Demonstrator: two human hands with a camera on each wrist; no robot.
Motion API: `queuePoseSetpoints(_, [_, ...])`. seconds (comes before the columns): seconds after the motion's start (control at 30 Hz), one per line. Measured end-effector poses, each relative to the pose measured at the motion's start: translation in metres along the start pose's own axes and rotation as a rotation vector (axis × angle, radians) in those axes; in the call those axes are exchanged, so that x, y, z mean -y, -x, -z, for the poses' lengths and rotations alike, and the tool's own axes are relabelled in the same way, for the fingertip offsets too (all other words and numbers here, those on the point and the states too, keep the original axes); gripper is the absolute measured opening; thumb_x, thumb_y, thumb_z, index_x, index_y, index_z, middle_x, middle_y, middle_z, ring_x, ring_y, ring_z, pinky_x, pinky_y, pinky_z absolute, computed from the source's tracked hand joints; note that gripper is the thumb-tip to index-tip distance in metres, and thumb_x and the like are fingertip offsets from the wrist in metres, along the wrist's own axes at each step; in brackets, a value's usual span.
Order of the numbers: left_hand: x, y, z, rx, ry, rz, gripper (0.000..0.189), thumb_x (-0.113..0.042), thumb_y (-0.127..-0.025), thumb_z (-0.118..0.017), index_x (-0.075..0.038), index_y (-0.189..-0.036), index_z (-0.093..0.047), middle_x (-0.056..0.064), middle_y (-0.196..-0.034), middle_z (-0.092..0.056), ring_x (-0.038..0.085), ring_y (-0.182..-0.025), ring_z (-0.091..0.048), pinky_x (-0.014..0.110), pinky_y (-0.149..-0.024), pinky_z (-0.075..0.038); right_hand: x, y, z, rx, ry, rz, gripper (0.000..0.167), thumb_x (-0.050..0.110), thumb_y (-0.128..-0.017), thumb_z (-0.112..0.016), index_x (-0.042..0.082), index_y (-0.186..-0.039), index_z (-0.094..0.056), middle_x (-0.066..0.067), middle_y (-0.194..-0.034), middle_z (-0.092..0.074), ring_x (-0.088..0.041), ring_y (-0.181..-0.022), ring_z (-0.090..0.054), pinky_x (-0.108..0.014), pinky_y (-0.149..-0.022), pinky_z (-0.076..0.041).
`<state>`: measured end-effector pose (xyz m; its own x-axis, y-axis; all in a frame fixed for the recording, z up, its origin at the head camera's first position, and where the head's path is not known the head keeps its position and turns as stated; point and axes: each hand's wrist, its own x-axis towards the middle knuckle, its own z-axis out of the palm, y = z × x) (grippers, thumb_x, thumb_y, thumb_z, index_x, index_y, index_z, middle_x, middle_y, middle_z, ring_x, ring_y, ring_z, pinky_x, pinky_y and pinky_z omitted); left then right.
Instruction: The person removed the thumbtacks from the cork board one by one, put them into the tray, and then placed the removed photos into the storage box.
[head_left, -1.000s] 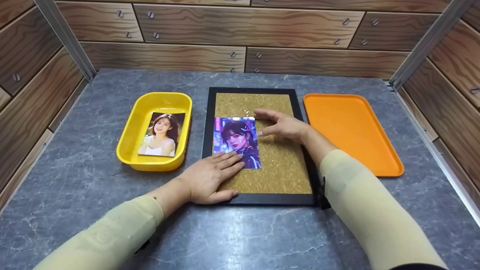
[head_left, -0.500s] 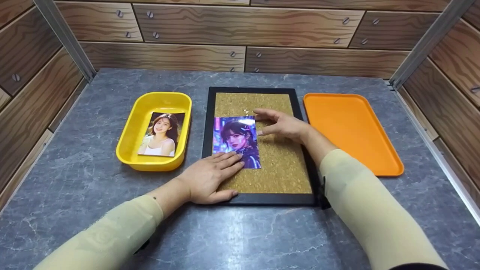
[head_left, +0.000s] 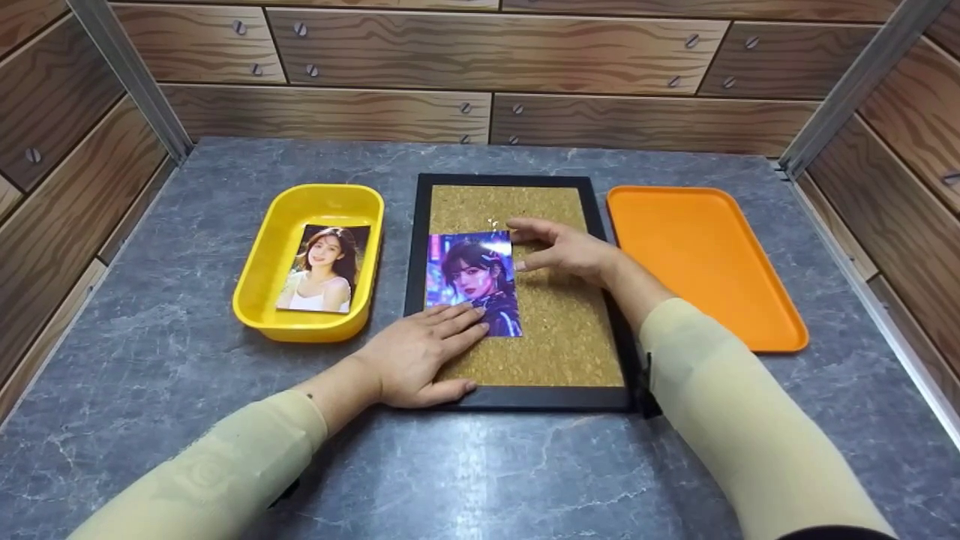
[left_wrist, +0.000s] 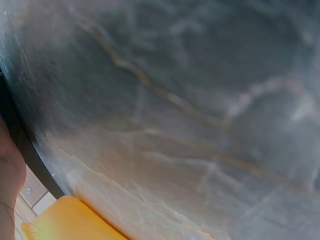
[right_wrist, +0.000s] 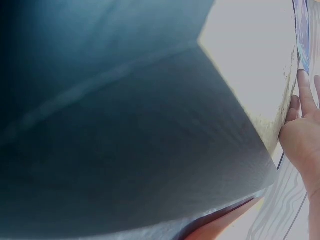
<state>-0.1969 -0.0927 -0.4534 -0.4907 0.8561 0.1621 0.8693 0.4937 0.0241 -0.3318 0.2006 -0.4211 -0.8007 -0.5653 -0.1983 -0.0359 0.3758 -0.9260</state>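
Observation:
My left hand (head_left: 427,356) lies flat with its fingertips on the lower left part of a glossy portrait photo (head_left: 472,266). Its thumb rests on the black frame of a cork board (head_left: 555,345), which bears the photo. My right hand (head_left: 566,251) is over the cork with fingers and thumb spread, fingertips right at the photo's upper right edge. Glare lies on that corner. Just above it, a small clear shiny thing (head_left: 493,223) shows on the cork. In the right wrist view the photo (right_wrist: 302,35) appears beyond the fingertips of my right hand (right_wrist: 302,130).
Left of the board stands a yellow bin (head_left: 266,270) with another portrait photo (head_left: 322,270) in it. To the right lies a flat orange tray (head_left: 705,270), partly behind the right forearm. Wood-patterned walls (head_left: 480,52) enclose the grey marbled table (head_left: 480,465).
Glare has appeared on the photo's upper right corner, whose edge sits slightly higher in view than before. Both hands hold nearly the same places.

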Motion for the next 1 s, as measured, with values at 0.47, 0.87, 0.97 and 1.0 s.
queuePoseSetpoints(0.47, [0.0, -0.002, 0.001, -0.005, 0.014, -0.003, 0.077, -0.063, -0.098, -0.03, -0.01, -0.153, -0.033, 0.011, -0.159, -0.032, 0.027, -0.148, -0.028, 0.043, -0.122, -0.025, 0.001, 0.005, -0.002, 0.004, -0.007, 0.027, 0.072, 0.014, -0.085, -0.075, 0.015, -0.149, -0.042, -0.008, -0.144, -0.051, -0.023, -0.134, -0.044, -0.042, -0.119, -0.029])
queuePoseSetpoints(0.87, [0.0, 0.001, 0.001, 0.012, 0.02, 0.001, 0.077, -0.063, -0.099, -0.031, -0.01, -0.154, -0.032, 0.012, -0.16, -0.03, 0.027, -0.149, -0.026, 0.043, -0.122, -0.024, 0.003, 0.014, -0.009, 0.026, 0.045, 0.056, 0.072, 0.017, -0.084, -0.077, 0.016, -0.148, -0.045, -0.007, -0.146, -0.05, -0.024, -0.135, -0.044, -0.043, -0.118, -0.03])
queuePoseSetpoints(0.97, [0.0, 0.0, 0.002, 0.009, 0.019, -0.002, 0.077, -0.063, -0.098, -0.031, -0.009, -0.154, -0.032, 0.012, -0.16, -0.031, 0.027, -0.149, -0.027, 0.043, -0.122, -0.025, 0.005, 0.016, -0.011, 0.032, 0.053, 0.071, 0.071, 0.017, -0.085, -0.077, 0.016, -0.148, -0.045, -0.007, -0.144, -0.051, -0.024, -0.134, -0.045, -0.044, -0.118, -0.031])
queuePoseSetpoints(1.0, [0.0, 0.0, 0.002, 0.009, 0.018, -0.003, 0.077, -0.063, -0.098, -0.031, -0.009, -0.154, -0.032, 0.012, -0.16, -0.031, 0.027, -0.149, -0.027, 0.043, -0.122, -0.025, 0.005, 0.017, -0.011, 0.033, 0.055, 0.079, 0.07, 0.017, -0.085, -0.077, 0.015, -0.148, -0.045, -0.007, -0.143, -0.052, -0.025, -0.133, -0.045, -0.044, -0.118, -0.031])
